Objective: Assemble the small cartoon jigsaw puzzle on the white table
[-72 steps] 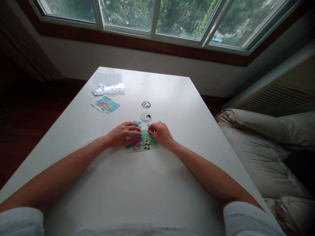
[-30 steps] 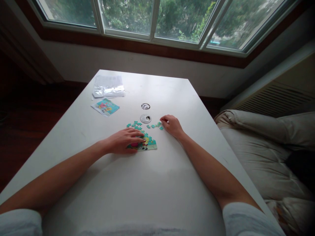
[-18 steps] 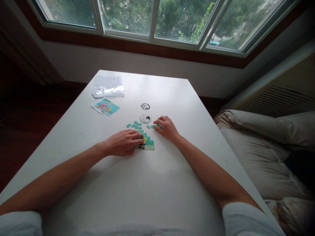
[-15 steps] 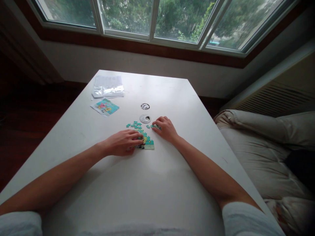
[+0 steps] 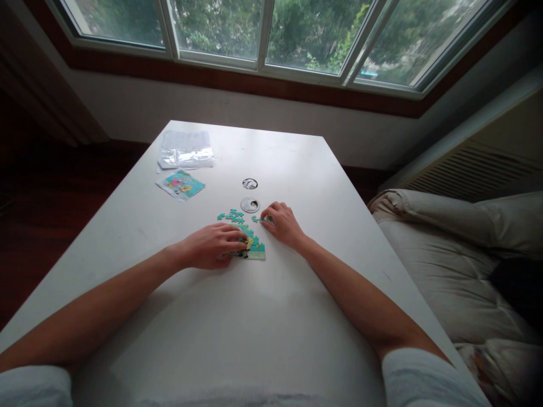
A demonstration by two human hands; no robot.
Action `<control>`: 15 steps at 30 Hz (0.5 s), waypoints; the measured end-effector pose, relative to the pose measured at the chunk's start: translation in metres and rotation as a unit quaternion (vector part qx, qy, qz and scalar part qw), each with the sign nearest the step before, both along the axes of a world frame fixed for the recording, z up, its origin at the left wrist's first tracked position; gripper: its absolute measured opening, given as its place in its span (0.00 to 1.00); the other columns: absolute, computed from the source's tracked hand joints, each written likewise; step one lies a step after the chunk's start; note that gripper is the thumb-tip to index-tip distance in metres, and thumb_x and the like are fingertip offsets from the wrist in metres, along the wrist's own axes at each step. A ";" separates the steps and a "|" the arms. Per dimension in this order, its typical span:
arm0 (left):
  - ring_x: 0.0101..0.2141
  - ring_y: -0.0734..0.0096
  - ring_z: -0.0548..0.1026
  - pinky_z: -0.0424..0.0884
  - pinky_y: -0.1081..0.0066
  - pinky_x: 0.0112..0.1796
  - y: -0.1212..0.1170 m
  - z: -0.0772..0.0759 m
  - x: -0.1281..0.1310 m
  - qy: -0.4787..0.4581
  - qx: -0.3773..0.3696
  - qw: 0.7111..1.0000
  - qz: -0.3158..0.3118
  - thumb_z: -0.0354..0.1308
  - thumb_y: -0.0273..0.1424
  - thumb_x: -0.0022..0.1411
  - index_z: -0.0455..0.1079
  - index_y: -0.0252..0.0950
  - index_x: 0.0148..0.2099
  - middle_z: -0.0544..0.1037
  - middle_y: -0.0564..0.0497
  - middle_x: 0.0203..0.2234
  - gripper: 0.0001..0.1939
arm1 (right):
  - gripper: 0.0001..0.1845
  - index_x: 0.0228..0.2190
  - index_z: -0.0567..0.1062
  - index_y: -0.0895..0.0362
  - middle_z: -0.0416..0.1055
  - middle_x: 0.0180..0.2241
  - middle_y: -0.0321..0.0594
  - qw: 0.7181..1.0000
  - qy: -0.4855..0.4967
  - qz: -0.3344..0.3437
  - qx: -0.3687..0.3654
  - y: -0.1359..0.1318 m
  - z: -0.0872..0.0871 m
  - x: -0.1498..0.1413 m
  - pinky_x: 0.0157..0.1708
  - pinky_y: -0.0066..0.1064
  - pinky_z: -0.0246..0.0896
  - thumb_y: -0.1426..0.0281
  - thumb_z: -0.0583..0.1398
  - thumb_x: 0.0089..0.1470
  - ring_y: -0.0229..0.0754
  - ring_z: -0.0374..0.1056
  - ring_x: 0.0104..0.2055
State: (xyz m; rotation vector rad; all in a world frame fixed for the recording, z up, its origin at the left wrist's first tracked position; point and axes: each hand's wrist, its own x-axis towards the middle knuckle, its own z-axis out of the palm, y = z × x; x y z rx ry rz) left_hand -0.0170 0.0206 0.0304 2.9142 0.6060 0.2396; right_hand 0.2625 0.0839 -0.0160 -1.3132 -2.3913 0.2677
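Note:
A partly assembled jigsaw puzzle (image 5: 257,249), teal with a yellow figure, lies on the white table. My left hand (image 5: 214,246) rests over its left part with the fingers stretched out, hiding that side. Beyond the assembled part, several loose teal puzzle pieces (image 5: 234,215) are scattered. To the right, my right hand (image 5: 282,222) has its fingers drawn together on a small teal puzzle piece, which they mostly cover. Another loose piece (image 5: 254,218) lies just left of those fingertips.
Past the puzzle, two round fittings (image 5: 250,205) are set in the table (image 5: 271,322). A small picture sheet (image 5: 182,183) with a matching scene and clear plastic packaging (image 5: 187,150) lie at the far left. A padded beige seat (image 5: 432,254) stands right of the table.
My right hand's fingers have drawn closer together and shifted slightly left over the loose pieces. The left hand stays in place on the puzzle.

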 end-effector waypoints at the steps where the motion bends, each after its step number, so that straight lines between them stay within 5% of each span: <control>1: 0.58 0.53 0.71 0.66 0.55 0.60 0.000 0.000 0.000 -0.004 -0.002 1.000 -0.001 0.60 0.29 0.61 0.68 0.44 0.63 0.74 0.46 0.59 0.28 | 0.07 0.41 0.78 0.52 0.71 0.45 0.44 1.000 0.000 -0.002 0.003 0.000 -0.001 0.000 0.51 0.42 0.56 0.67 0.65 0.59 0.51 0.62 0.49; 15: 0.57 0.56 0.72 0.65 0.58 0.60 0.004 -0.006 -0.003 -0.027 -0.023 0.999 0.002 0.60 0.31 0.65 0.73 0.47 0.60 0.75 0.49 0.59 0.21 | 0.07 0.41 0.76 0.53 0.74 0.42 0.42 1.000 0.006 -0.006 0.008 -0.002 0.001 -0.002 0.48 0.40 0.53 0.69 0.66 0.59 0.50 0.63 0.48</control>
